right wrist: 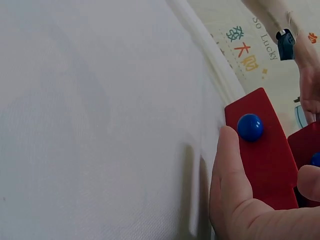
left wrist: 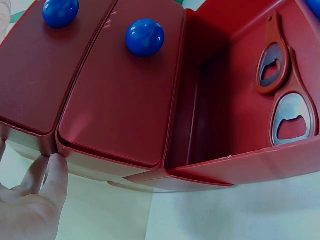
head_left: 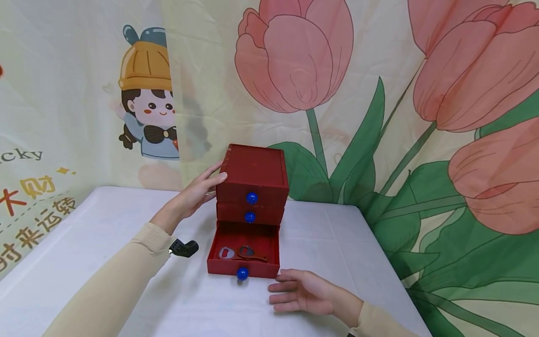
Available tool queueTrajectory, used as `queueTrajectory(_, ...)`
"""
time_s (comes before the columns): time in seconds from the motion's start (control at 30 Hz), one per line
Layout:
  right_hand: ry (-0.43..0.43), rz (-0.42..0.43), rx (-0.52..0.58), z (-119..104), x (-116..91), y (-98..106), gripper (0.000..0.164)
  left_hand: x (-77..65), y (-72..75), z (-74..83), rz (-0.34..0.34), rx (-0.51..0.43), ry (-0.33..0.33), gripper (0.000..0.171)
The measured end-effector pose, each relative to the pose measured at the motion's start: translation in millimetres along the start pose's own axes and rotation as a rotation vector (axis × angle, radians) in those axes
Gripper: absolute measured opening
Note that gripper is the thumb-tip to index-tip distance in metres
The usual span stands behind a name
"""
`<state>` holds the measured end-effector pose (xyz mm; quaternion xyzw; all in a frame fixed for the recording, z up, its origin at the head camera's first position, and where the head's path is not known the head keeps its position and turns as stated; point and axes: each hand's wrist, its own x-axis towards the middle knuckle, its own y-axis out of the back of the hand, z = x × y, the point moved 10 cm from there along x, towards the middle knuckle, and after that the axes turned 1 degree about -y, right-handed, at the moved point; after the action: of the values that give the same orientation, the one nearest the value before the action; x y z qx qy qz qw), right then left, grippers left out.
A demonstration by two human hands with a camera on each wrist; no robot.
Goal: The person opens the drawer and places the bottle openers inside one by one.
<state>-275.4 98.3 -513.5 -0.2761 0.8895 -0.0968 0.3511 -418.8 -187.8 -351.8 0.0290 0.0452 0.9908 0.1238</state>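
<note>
A red chest of small drawers [head_left: 254, 166] stands on the table, each drawer front bearing a round blue knob. Its bottom drawer [head_left: 223, 267] is pulled out; the two above are closed. Inside that drawer lie two brown-handled bottle openers with metal heads, one bottle opener [left wrist: 294, 102] nearer the front and partly against the other opener [left wrist: 273, 37]. My left hand [head_left: 195, 196] rests on the chest's left side, thumb at the top edge. Beside the front right corner of the drawer is my right hand [head_left: 309, 294], fingers extended and holding nothing.
A white cloth covers the table [head_left: 337, 243]. Behind it hangs a printed fabric backdrop [head_left: 202, 84] with tulips and a cartoon figure. A black device [head_left: 184, 248] sits at the left wrist.
</note>
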Motion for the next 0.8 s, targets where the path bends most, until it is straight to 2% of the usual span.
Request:
queueTrajectory(0.13,-0.024,0.005,0.031,3,0,-2,0.070,-0.3,0.5,-0.4,0.001,-0.001,0.001,0.080)
queueTrajectory(0.3,-0.054,-0.031,0.054,10,2,-10,0.071,-2.1,0.2,0.8,-0.001,0.000,-0.004,0.080)
queueTrajectory(0.8,-0.026,-0.162,0.130,14,27,-54,0.066,-2.4,0.5,-0.2,0.004,0.008,0.010,0.080)
